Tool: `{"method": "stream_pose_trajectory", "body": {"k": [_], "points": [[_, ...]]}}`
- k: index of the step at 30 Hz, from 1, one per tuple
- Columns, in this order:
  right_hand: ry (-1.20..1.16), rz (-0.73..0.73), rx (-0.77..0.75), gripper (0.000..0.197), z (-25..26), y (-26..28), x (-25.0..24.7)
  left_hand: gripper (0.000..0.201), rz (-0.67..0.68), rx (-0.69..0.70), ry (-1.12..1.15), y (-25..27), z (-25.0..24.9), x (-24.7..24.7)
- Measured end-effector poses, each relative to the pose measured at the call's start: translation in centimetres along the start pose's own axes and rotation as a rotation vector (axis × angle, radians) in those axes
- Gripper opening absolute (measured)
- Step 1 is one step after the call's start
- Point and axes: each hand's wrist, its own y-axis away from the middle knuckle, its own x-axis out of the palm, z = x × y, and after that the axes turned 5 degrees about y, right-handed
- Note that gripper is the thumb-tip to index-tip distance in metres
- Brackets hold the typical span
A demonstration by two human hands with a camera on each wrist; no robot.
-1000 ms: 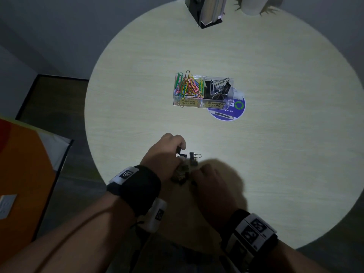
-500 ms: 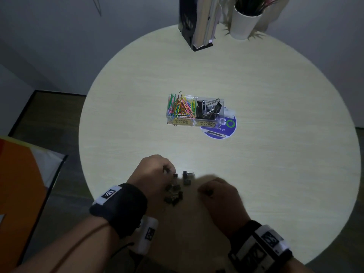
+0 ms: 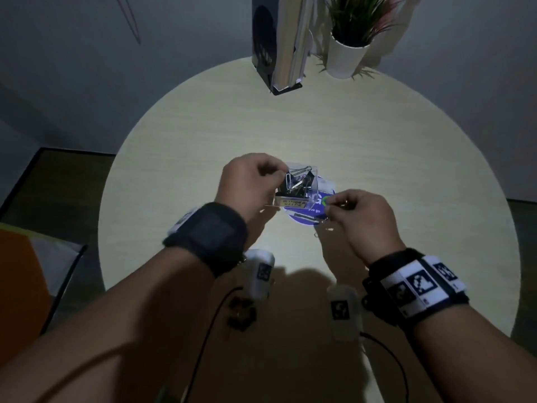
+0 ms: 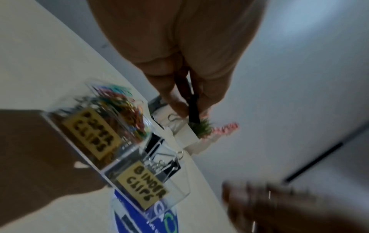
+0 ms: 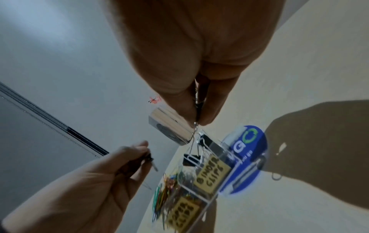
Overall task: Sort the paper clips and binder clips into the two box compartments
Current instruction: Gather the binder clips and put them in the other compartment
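Black binder clip (image 4: 193, 108) pinched in left hand (image 3: 250, 181); black-and-silver binder clips (image 3: 299, 183) heaped just beside that grip, behind yellow label (image 4: 142, 186) lettered in black. Multicoloured paper clips (image 4: 123, 107) behind matching yellow label (image 4: 90, 132). Blue round sticker (image 5: 244, 157) with green ring under clear box (image 4: 179, 189). Pale wood-grain table (image 3: 406, 175). Black-and-white checked tags on right wristband (image 3: 418, 283).

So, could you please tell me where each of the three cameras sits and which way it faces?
Head: worn on the head, looking down at the round table; both forearms, left hand and right hand show.
Left wrist: looks along the left hand, which pinches a black clip, toward the clear box.
Right wrist: looks along the right hand, which pinches a clip, down at the box.
All share the box.
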Motion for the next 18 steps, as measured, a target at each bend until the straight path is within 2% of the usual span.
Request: {"method": "stream_pose_trajectory", "body": {"k": [4,9,11,14,18], "points": [[-0.007,-0.02,-0.025,0.009,1.0,-2.5,-0.1,0.012,-0.036,0.192,-0.235,-2.2,1.0,2.8],[0.007,-0.027,-0.025,0.008,1.8,-4.1,0.5,0.031,0.088,0.184,-0.398,-2.5,3.0,3.5],[0.028,-0.032,-0.056,0.007,2.3,-4.7,0.8,0.031,0.057,0.202,-0.353,-2.3,3.0,3.2],[0.104,-0.022,-0.135,0.009,3.4,-5.4,1.7,0.027,-0.074,0.2,-0.218,-1.9,2.5,2.1],[0.296,0.043,-0.246,0.016,4.7,-5.9,3.0,0.02,-0.164,0.134,-0.036,-0.8,2.7,-0.1]]}}
